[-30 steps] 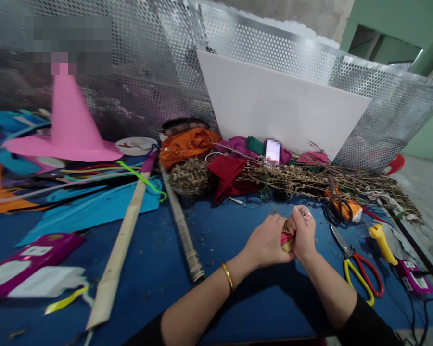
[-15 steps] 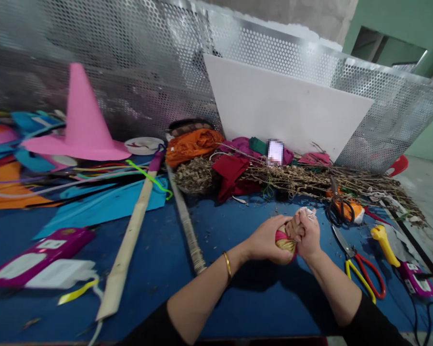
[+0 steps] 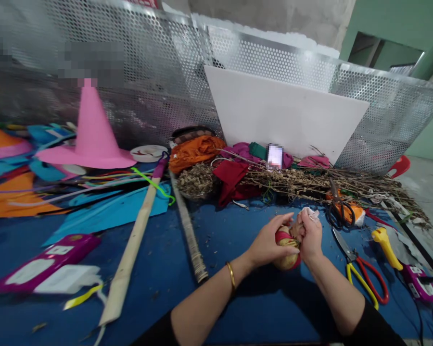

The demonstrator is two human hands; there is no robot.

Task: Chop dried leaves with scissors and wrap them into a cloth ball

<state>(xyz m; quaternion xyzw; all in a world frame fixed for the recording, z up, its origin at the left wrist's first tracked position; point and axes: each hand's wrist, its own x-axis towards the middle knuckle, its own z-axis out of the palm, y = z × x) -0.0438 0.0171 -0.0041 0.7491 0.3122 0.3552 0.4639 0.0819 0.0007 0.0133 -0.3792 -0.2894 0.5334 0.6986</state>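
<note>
A round tan bundle (image 3: 287, 262) with a red band is held just above the blue table, in the right half of the view. My left hand (image 3: 271, 243) cups its left side, the thumb stretched across the front and the fingers over the top. My right hand (image 3: 309, 236) is closed on the bundle's gathered upper part, and a whitish cloth end (image 3: 311, 213) sticks out above the fist. Both hands touch at the bundle, hiding much of its top. To the right of my right hand lie shears (image 3: 361, 269) with one red and one yellow handle.
Dried plant stems (image 3: 296, 184) lie along the back, below a white board (image 3: 285, 110). Black-handled scissors (image 3: 341, 211) and a yellow-handled tool (image 3: 387, 247) are at right. A pale stick (image 3: 132, 254), a wrapped stick (image 3: 189, 230) and a pink pointed hat (image 3: 95, 129) are at left.
My left thumb has moved up and across the bundle's front, toward my right hand. More of the bundle's tan underside shows. My right hand keeps its grip, and the view has shifted slightly.
</note>
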